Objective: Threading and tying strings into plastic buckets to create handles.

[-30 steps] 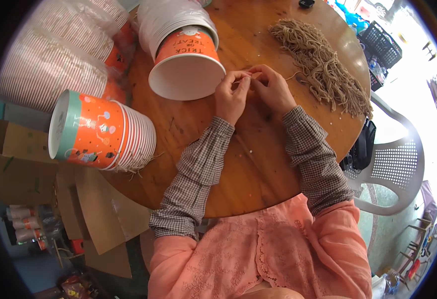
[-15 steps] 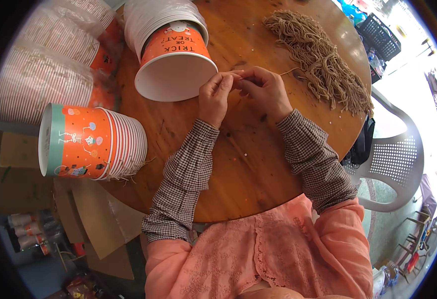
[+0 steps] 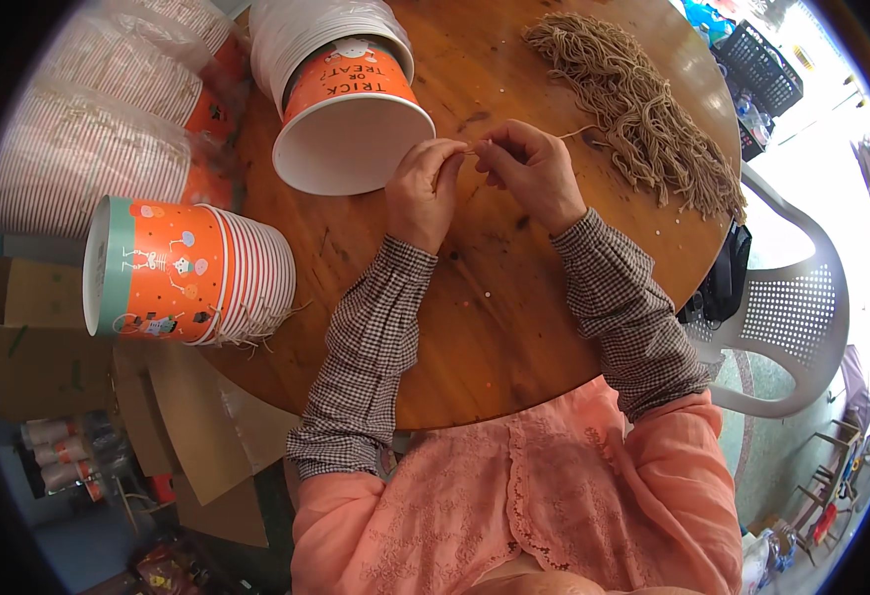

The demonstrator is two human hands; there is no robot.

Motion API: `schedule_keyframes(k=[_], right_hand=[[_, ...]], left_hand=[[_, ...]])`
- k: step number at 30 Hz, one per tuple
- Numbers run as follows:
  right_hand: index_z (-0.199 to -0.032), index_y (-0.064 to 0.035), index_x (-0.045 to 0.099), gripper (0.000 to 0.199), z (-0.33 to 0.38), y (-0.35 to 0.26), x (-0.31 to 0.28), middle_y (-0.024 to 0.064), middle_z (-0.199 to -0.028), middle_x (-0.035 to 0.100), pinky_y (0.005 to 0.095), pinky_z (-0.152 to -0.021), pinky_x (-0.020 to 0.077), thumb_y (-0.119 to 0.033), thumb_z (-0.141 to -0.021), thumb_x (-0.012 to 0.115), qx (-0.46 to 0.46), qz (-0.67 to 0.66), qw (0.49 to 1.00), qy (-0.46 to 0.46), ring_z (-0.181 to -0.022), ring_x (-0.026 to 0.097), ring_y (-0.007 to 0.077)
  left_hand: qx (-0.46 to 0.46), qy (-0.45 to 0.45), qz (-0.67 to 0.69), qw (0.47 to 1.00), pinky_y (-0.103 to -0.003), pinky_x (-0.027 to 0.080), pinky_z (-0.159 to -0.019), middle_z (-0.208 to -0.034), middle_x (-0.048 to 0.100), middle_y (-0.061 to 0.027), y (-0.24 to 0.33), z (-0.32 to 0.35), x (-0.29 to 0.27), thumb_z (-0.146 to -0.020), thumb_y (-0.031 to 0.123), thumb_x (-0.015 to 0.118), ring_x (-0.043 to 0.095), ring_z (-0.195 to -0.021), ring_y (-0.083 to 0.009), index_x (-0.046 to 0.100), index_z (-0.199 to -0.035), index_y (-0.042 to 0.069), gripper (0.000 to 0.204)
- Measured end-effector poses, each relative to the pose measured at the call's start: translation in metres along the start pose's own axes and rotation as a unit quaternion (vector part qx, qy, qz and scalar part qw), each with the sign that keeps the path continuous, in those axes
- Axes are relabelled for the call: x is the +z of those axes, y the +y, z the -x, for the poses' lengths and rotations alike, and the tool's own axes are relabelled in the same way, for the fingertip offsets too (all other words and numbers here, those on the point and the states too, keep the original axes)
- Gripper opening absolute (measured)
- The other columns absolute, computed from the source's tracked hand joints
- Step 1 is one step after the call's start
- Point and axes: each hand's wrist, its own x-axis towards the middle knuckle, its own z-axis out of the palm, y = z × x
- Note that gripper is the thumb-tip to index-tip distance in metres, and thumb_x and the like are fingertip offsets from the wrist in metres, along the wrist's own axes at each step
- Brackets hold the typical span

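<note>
Both hands meet over the middle of the round wooden worktop, the left hand and right hand each pinching a thin tan string between fingertips, and it runs off right toward the heap of tan twine at the far right. Just left of the left hand lies a stack of orange paper buckets on its side, white open mouth facing near. Another orange stack lies at the worktop's left edge.

The person wore a salmon-pink lace top with scalloped trim down the front. Over both forearms sat separate sleeve covers in fine brown-and-white check, gathered by elastic at wrist and elbow. The left hand and right hand were bare, without gloves.
</note>
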Motion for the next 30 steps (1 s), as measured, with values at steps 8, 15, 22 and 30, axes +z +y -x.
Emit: schedule_keyframes(k=[8,15,22,30], right_hand=[[-0.092,0.0018,0.061,0.012,0.008,-0.026,-0.006,0.0016,-0.072,0.06,0.022,-0.057,0.0503,-0.01,-0.092,0.06,-0.024,-0.027,0.997,-0.068,-0.064,0.059,0.007],[-0.091,0.0015,0.061,0.013,0.019,-0.084,-0.011,0.0004,-0.07,0.06,0.0203,-0.055,0.0481,-0.011,-0.093,0.059,-0.072,-0.028,0.993,-0.085,-0.063,0.056,0.0045],[-0.09,0.0008,0.063,0.014,0.006,-0.13,-0.026,0.0002,-0.071,0.061,0.0205,-0.053,0.0473,-0.013,-0.093,0.06,-0.096,0.004,0.992,-0.085,-0.061,0.056,0.0048],[-0.096,-0.001,0.062,0.013,0.033,-0.133,-0.043,-0.0015,-0.07,0.06,0.0187,-0.051,0.0448,-0.014,-0.093,0.061,-0.051,0.107,0.981,-0.152,-0.059,0.056,0.0029]], left_hand=[[0.171,-0.021,-0.179,0.969,-0.035,0.047,-0.082,-0.094,0.067,-0.0046,0.012,-0.011,-0.022,-0.087,0.012,0.064,0.064,-0.088,-0.0198,0.067,-0.096,0.011,0.01],[0.198,-0.069,-0.19,0.959,-0.037,0.043,-0.086,-0.086,0.068,-0.0027,0.077,-0.032,-0.068,-0.086,0.012,0.064,0.065,-0.081,-0.018,0.067,-0.1,0.011,0.014],[0.008,-0.193,0.019,0.981,-0.03,0.052,-0.066,-0.078,0.07,-0.0081,0.113,-0.068,-0.083,-0.091,0.012,0.062,0.067,-0.07,-0.017,0.065,-0.104,0.002,0.016],[-0.153,-0.239,0.263,0.922,-0.024,0.053,-0.069,-0.083,0.07,-0.0076,0.103,-0.042,-0.061,-0.093,0.009,0.061,0.066,-0.075,-0.0121,0.064,-0.102,-0.006,0.018]])
